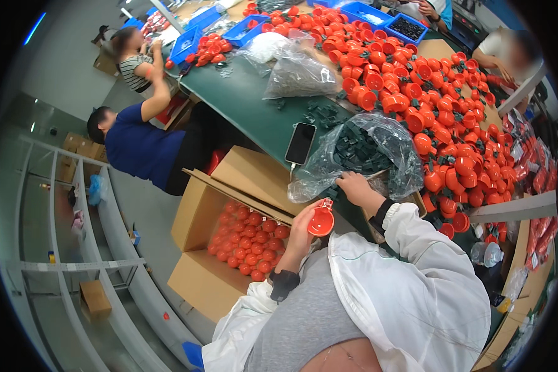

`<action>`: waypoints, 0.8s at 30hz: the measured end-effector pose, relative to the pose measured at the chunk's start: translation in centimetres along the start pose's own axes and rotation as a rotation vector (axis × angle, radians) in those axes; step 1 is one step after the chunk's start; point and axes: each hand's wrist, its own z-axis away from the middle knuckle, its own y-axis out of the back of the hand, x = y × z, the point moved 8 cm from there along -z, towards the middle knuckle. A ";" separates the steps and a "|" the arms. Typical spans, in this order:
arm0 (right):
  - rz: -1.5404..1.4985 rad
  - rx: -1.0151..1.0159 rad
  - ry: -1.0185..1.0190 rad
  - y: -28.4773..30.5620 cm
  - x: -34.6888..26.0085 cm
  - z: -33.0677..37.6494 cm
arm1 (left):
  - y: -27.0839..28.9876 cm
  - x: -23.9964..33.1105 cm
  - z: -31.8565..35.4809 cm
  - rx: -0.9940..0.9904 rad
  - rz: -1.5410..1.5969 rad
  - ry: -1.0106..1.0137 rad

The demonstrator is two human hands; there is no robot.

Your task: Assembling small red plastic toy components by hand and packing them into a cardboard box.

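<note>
My left hand [300,234] is closed around a small red plastic cup [321,222], its hollow side facing up. Just right of it, my right hand [358,190] is at the near edge of a clear plastic bag [310,190]. The fingers of that hand are curled together, and what they hold is hidden. Inside the bag lies a heap of dark green plastic clips [361,149]. To the left of my left hand, an open cardboard box [199,273] contains many red cups [248,243] in rows, rounded sides up.
A large pile of red cups [409,102] covers the right of the green table [245,102]. A phone [301,144] with a cable lies near its edge. Behind it sit a filled plastic bag [301,75] and blue bins [407,28]. Co-workers sit around; metal shelving [99,265] stands left.
</note>
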 end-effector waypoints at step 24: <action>-1.997 0.368 -0.537 8.5 6.7 6.8 | -3.4 2.9 0.5 -0.116 -0.257 -0.236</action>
